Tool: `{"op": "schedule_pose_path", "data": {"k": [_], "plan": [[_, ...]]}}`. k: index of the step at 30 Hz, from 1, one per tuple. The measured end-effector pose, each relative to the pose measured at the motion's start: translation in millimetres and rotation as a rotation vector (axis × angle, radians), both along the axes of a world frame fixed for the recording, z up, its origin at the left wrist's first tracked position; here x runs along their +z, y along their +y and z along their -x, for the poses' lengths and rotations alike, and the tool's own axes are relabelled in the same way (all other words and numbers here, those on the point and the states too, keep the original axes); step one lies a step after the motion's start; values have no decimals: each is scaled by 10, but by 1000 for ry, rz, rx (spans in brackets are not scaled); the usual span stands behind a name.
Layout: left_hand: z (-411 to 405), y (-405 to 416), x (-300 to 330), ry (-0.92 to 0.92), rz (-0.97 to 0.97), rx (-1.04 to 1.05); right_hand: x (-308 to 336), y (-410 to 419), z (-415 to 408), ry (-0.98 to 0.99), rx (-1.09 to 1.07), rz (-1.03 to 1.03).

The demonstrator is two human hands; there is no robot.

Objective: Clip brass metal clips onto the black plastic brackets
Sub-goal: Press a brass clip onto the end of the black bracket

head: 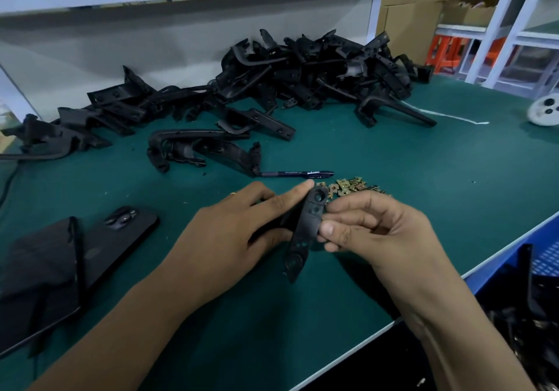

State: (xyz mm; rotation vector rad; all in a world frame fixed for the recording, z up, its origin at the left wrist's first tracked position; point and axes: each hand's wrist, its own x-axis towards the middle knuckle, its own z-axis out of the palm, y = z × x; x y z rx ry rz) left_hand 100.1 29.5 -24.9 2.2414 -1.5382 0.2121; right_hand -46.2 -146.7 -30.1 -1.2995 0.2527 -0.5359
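A black bracket [305,227] was gripped by the left hand [230,239] above the green mat [393,154]. Its right edge was pinched by the curled fingers of the right hand [375,227]. Brass clips [351,186] lay piled just beyond, near a pen [298,174].

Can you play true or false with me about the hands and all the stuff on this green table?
1. The left hand holds a black bracket. True.
2. The little brass clips lie in a pile on the right hand's side of the bracket. True.
3. The pen is in the right hand. False: it lies on the green table, beyond the hands.
4. The big heap of black brackets sits at the back of the table. True.
5. The phone lies by the right hand. False: it lies to the left of the left hand.
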Motion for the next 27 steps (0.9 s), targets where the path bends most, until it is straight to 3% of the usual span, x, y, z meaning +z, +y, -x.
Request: {"op": "schedule_pose_path", "data": {"k": [8,15,27], "plan": [[-14,-7,-15,-54,19,9,23,-57,31,23,17,-228],[2,-21,-23,-77,22,37,81,-10,28,49,-19,-298],[19,-37,-73,-236,-56,88,16,140,-73,96,-152,-150]]}}
